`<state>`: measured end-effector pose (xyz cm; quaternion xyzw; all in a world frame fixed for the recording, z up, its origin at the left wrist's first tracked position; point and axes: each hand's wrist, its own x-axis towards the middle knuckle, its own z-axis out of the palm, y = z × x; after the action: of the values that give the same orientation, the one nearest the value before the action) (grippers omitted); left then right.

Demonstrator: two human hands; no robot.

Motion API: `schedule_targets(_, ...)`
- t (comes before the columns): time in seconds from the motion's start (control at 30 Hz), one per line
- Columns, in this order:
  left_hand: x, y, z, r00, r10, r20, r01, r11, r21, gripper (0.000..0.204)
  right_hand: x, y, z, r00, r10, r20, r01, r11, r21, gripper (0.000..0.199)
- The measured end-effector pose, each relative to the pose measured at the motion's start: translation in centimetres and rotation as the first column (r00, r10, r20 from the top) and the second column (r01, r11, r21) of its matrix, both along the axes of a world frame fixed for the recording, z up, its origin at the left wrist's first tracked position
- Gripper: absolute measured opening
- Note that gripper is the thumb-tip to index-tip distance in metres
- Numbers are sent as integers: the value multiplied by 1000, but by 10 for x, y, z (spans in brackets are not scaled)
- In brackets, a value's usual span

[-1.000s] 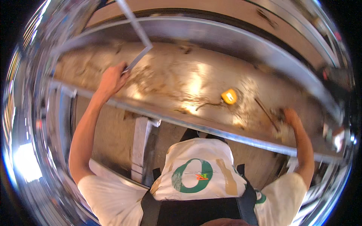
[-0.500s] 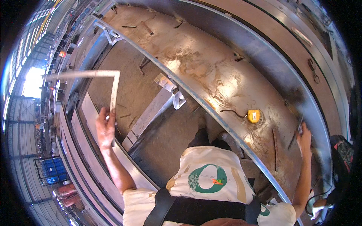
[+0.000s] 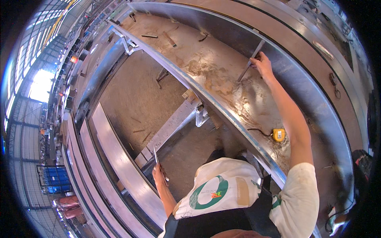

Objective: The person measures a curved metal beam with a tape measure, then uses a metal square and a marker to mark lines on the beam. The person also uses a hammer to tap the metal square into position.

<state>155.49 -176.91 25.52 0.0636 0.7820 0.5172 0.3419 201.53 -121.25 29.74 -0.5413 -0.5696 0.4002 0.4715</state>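
My left hand (image 3: 159,174) is closed on an L-shaped metal square (image 3: 155,152), which shows almost edge-on, low beside my body. My right hand (image 3: 262,65) reaches far into a large steel channel beam (image 3: 222,105) and grips a thin, flat dark metal bar (image 3: 245,72). The bar slants; its upper end is by the beam's far wall and its lower end is over the rusty web. Whether it touches the steel I cannot tell. On the web, beside my right forearm, lies a yellow tape measure (image 3: 279,135) with a dark strap.
Loose metal scraps (image 3: 168,39) lie farther along the beam. Trestle brackets (image 3: 202,116) and a drilled steel bar (image 3: 170,125) stand under its near edge. Long steel sections (image 3: 119,146) lie at left, with a blue container (image 3: 56,178) beyond. Another beam (image 3: 301,43) runs along the far side.
My right hand has moved up and away along the beam, carrying the flat bar. My left hand has come down toward my body, and the square has turned edge-on.
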Motion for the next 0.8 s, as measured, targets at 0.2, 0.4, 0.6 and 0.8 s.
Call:
schedule_targets(0.2, 21, -31, -26, 947, 203, 248, -199, 979, -40, 29, 3, 36, -32, 960, -178, 214, 151, 979, 137, 57)
schedule_targets(0.4, 14, -63, -83, 918, 289, 271, -276, 957, -85, 28, -11, 27, -12, 992, -84, 95, 91, 994, -66, 33)
schedule_targets(0.6, 28, -80, -81, 913, 317, 259, -317, 947, -40, 28, 3, 49, -39, 975, -99, 199, 112, 992, -52, 74)
schedule_targets(0.8, 57, -97, -77, 892, 363, 270, -356, 931, -75, 29, 0, 49, -45, 942, -164, 291, 160, 986, 41, 46)
